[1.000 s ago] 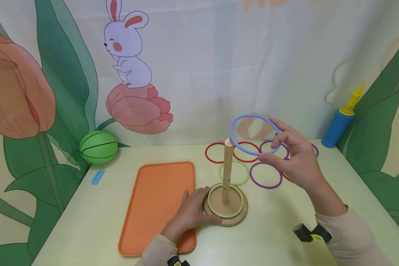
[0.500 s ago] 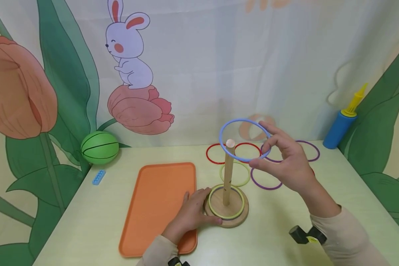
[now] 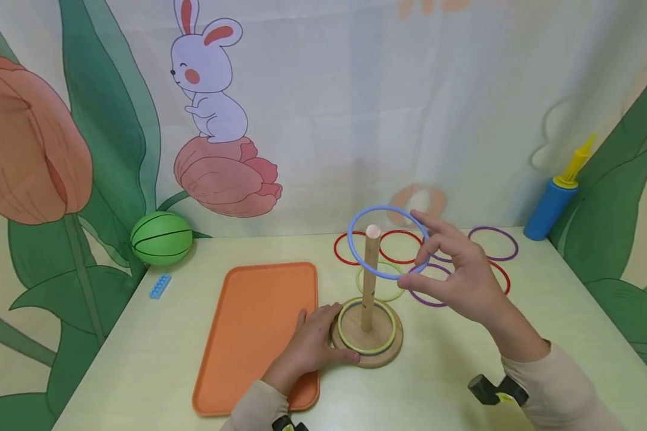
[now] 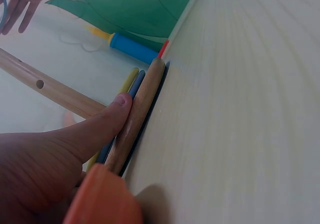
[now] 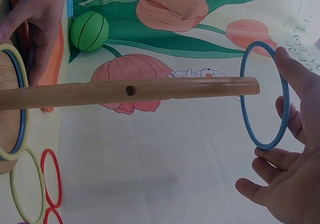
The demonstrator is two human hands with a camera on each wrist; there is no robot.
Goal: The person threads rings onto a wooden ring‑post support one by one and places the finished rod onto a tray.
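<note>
My right hand [image 3: 458, 272] pinches a blue ring [image 3: 350, 239] between thumb and fingers. In the right wrist view, the tip of the wooden post [image 5: 195, 89] passes through this ring, which hangs around it near the top. The post rises from a round wooden base [image 3: 380, 361]. My left hand [image 3: 313, 341] grips the base's left edge. In the left wrist view its thumb [image 4: 102, 126] presses on the rim beside the rings there. A yellow ring [image 3: 394, 329] lies on the base, with a darker blue ring [image 5: 22, 129] beneath it.
Left of the stand lies an orange tray [image 3: 259, 317], partly under my left forearm. Several loose rings, such as a red ring [image 3: 401, 232] and a purple ring [image 3: 493, 228], lie behind. A green ball [image 3: 162, 238], blue block [image 3: 160, 287] and blue pump [image 3: 550, 209] stand farther out.
My right hand has brought the blue ring left and down, from beside the post's top to around it. The left hand stays on the base.
</note>
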